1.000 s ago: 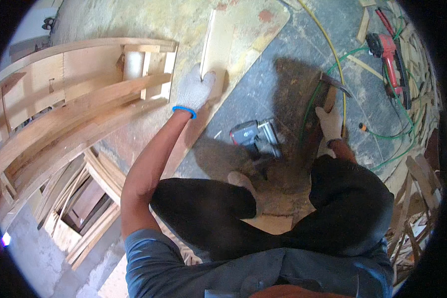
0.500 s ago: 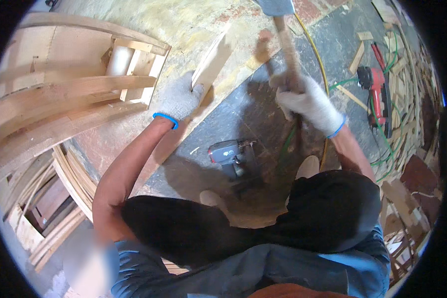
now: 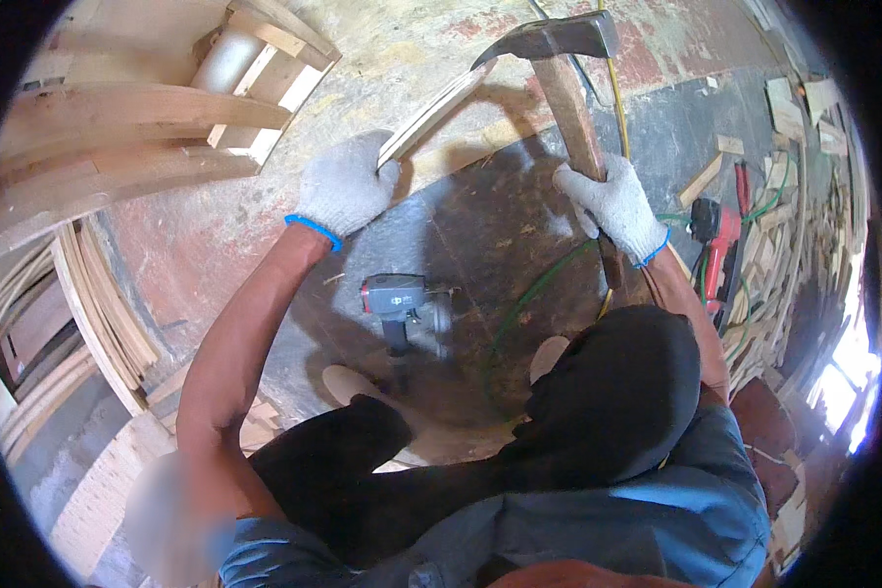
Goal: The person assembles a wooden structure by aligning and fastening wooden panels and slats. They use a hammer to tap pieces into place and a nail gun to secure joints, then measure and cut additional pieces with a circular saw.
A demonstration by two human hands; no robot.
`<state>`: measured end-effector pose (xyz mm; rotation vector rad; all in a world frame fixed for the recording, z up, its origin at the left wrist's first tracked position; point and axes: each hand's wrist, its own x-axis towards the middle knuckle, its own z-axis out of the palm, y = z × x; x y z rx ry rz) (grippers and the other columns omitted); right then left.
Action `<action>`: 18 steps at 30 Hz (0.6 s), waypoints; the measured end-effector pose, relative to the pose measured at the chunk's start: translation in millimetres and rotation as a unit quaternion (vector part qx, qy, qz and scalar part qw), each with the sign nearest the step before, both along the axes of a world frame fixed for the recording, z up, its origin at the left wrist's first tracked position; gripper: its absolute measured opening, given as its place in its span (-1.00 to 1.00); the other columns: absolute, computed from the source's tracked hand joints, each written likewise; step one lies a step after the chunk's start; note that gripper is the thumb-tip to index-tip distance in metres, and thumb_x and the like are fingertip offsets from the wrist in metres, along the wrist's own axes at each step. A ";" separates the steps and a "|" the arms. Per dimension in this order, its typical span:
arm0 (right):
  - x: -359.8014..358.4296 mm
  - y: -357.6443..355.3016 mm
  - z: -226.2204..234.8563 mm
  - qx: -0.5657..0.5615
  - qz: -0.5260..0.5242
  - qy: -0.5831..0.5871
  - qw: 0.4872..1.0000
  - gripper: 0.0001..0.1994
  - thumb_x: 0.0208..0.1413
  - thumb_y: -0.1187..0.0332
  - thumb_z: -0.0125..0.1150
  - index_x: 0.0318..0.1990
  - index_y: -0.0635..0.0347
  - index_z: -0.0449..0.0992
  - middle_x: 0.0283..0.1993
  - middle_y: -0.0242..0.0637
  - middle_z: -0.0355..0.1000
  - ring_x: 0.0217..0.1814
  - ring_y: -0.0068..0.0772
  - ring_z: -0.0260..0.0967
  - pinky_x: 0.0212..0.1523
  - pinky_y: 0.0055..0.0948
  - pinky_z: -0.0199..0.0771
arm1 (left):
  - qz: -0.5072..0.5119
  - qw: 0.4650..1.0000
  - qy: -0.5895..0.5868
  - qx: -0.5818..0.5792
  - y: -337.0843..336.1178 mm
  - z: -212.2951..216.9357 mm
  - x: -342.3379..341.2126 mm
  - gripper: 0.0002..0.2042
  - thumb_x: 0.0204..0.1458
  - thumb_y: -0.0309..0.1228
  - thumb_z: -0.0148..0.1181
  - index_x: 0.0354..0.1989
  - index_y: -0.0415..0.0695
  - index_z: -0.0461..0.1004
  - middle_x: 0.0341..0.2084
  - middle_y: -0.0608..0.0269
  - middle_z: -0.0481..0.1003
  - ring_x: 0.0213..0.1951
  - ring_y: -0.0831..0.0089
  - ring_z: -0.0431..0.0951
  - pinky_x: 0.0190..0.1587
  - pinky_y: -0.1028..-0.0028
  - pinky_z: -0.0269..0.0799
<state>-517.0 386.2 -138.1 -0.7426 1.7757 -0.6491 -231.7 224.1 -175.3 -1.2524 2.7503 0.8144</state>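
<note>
My left hand (image 3: 348, 186), in a white knit glove with a blue cuff, is closed around the near end of a narrow wooden strip (image 3: 439, 115). That strip slants away to the upper right. In my right hand (image 3: 617, 206), gloved the same way, is the wooden handle of an adze (image 3: 568, 108). Its dark metal head has a curved blade pointing left and a blunt end at the right. The blade's tip appears at the strip's far end; whether they touch I cannot tell. Below and between my hands, a grey and black nail gun (image 3: 396, 296) lies on the floor.
A wooden frame (image 3: 137, 113) stands at the upper left, with curved wood strips (image 3: 103, 304) below it. On the right lie a red and black nail gun (image 3: 720, 245), a green hose (image 3: 779, 201) and piled wood scraps (image 3: 804, 225). A yellow hose (image 3: 617, 93) runs behind the adze.
The adze head has come lower into view and now shows from the side, its blade at the strip's far end. My view has shifted, and the grey nail gun appears further left.
</note>
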 end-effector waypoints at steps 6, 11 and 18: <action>-15.2 -4.0 -11.5 -0.017 -0.012 -0.039 0.999 -0.77 0.15 0.25 0.27 -0.32 0.28 0.52 -0.66 -0.39 0.34 -0.79 -0.58 0.18 -0.75 -0.49 0.12 | 0.012 0.998 -0.056 0.008 0.4 8.0 -2.7 -0.64 0.12 -0.19 0.07 0.00 -0.11 0.53 -0.24 -0.17 0.56 -0.17 -0.14 0.56 -0.09 0.03 0.45; -21.7 -8.6 -21.0 -0.030 0.004 -0.030 0.999 -0.75 0.14 0.23 0.27 -0.34 0.26 0.51 -0.66 -0.40 0.34 -0.78 -0.58 0.20 -0.75 -0.48 0.14 | 0.028 0.999 -0.039 0.022 -0.8 -1.2 -1.4 -0.63 0.12 -0.17 0.07 0.00 -0.11 0.53 -0.24 -0.18 0.56 -0.17 -0.15 0.56 -0.08 0.03 0.45; -11.1 -13.2 -15.6 -0.010 -0.021 -0.090 0.996 -0.75 0.18 0.24 0.25 -0.37 0.25 0.47 -0.70 -0.46 0.26 -0.80 -0.58 0.17 -0.74 -0.51 0.15 | 0.035 0.998 -0.047 0.015 -0.2 4.5 -2.6 -0.64 0.11 -0.21 0.05 0.00 -0.12 0.53 -0.25 -0.21 0.56 -0.18 -0.14 0.56 -0.08 0.04 0.46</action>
